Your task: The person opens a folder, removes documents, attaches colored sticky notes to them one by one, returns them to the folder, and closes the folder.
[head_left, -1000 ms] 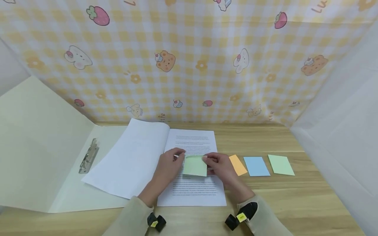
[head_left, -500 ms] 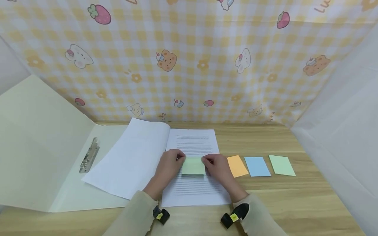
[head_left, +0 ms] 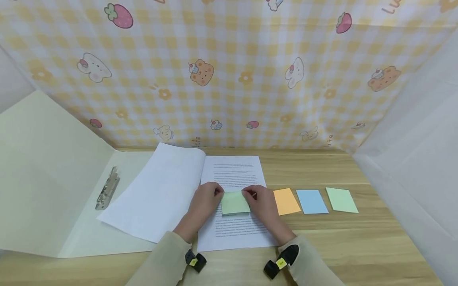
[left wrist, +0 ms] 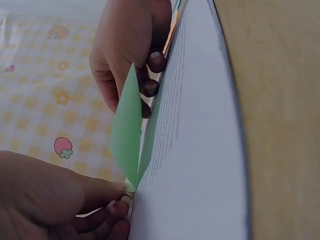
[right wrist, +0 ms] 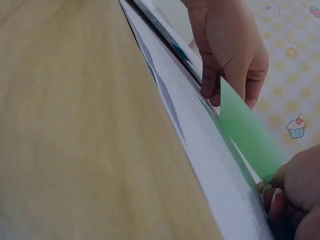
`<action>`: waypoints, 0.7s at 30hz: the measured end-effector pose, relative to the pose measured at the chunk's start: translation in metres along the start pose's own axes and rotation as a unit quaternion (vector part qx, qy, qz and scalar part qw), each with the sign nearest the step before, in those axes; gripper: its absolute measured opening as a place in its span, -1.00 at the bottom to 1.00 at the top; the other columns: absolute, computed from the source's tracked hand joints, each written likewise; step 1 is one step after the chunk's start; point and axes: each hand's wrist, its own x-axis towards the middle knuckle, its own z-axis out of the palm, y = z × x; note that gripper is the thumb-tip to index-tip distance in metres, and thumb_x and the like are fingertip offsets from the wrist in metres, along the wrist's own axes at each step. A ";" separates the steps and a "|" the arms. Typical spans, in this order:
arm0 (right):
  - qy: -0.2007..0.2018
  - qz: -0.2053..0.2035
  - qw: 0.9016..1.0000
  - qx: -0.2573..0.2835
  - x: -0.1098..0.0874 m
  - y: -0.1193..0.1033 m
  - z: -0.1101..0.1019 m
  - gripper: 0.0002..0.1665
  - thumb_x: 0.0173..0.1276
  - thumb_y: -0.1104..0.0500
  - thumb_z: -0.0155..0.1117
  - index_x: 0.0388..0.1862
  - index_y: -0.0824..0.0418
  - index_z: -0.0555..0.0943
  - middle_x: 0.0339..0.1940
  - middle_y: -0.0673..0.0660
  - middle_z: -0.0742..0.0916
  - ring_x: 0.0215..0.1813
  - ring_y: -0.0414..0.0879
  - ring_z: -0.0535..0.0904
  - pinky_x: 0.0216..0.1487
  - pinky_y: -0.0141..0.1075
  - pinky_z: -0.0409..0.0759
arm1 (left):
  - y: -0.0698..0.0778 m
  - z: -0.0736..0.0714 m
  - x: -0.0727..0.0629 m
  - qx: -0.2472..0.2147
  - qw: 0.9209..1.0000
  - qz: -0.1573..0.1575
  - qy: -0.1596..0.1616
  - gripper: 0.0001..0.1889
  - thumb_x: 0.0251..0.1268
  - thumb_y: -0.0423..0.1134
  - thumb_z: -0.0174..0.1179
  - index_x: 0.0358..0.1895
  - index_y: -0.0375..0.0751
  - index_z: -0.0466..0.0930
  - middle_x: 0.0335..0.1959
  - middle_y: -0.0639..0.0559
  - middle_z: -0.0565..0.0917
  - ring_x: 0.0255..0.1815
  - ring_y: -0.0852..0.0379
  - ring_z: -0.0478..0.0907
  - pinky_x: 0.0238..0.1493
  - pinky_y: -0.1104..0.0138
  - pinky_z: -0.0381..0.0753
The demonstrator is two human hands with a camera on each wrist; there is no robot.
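The square pale-green paper sticky note is held between the 2 hands, over the middle of the printed white paper page. Its far left corner is pinched between thumb and fingers by the left hand, and its far right corner is pinched likewise by the right hand. The step in hand is judged to be the placing of the note on the page; by that reading, the next move calls for the note to be kept level, pressed along its held edge, and then let go by both hands.

No clear long axis can be told, as the note looks nearly square. Its held edge runs sideways from 1 hand to the other, roughly along the printed lines and across the page's long axis. Its free edge is pointed towards the wearer and, in both wrist views, the sheet is seen tilted off the page; whether the held edge touches the paper cannot be told.

Just beyond the right hand, 3 items are laid in a row on the light wooden desk: an orange paper note, a blue paper note and a second pale-green paper note. To the left of the left hand, a blank white turned sheet is spread.
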 end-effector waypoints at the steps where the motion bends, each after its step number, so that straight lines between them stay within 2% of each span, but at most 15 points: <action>1: 0.005 -0.006 1.000 -0.006 0.000 0.000 0.001 -0.89 0.36 0.24 0.39 -0.20 0.22 0.80 -0.37 0.08 0.80 -0.43 -0.23 0.53 -0.39 -0.46 0.48 | 0.000 0.001 0.000 0.004 1.000 0.001 0.002 -0.94 0.34 -0.37 0.29 -0.25 -0.27 0.75 -0.40 -0.02 0.72 -0.45 0.16 0.51 -0.34 0.36 0.54; 7: 0.022 -0.033 0.998 -0.048 -0.002 0.001 0.004 -0.89 0.32 0.23 0.42 -0.22 0.21 0.82 -0.44 0.06 0.71 -0.49 -0.25 0.44 -0.45 -0.46 0.39 | 0.000 0.004 0.000 0.032 0.999 0.010 0.009 -0.94 0.33 -0.36 0.30 -0.24 -0.25 0.75 -0.40 -0.01 0.70 -0.42 0.16 0.50 -0.30 0.35 0.56; 12: 0.025 -0.034 0.998 -0.049 -0.004 0.000 0.006 -0.89 0.32 0.22 0.43 -0.21 0.21 0.82 -0.42 0.06 0.71 -0.48 -0.26 0.44 -0.46 -0.48 0.38 | 0.000 0.004 -0.007 0.083 0.995 0.056 0.022 -0.79 0.25 -0.33 0.39 -0.06 -0.23 0.72 -0.23 -0.05 0.68 -0.30 0.11 0.57 -0.21 0.28 0.62; 15: 0.027 -0.033 0.998 -0.043 -0.004 0.000 0.007 -0.85 0.29 0.22 0.46 -0.17 0.21 0.81 -0.41 0.06 0.70 -0.47 -0.27 0.45 -0.46 -0.48 0.40 | -0.001 0.003 -0.013 0.122 0.986 0.109 0.034 -0.70 0.15 -0.34 0.45 -0.02 -0.21 0.73 -0.09 -0.07 0.71 -0.17 0.03 0.64 -0.11 0.21 0.67; 18: 0.031 -0.037 0.997 -0.053 -0.006 -0.001 0.005 -0.76 0.23 0.21 0.51 -0.10 0.19 0.79 -0.36 0.06 0.68 -0.47 -0.28 0.45 -0.46 -0.49 0.40 | -0.003 0.002 -0.019 0.154 0.975 0.159 0.033 -0.74 0.11 -0.35 0.47 -0.10 -0.19 0.77 -0.03 -0.04 0.76 -0.06 -0.03 0.70 -0.02 0.16 0.69; 21: 0.035 -0.076 0.992 -0.094 -0.011 -0.007 0.001 -0.67 0.21 0.15 0.55 -0.04 0.15 0.77 -0.26 0.05 0.71 -0.41 -0.23 0.55 -0.43 -0.43 0.51 | -0.005 0.002 -0.024 0.183 0.965 0.190 0.020 -0.81 0.16 -0.31 0.44 -0.14 -0.16 0.78 0.03 -0.02 0.79 0.05 -0.04 0.72 0.05 0.12 0.71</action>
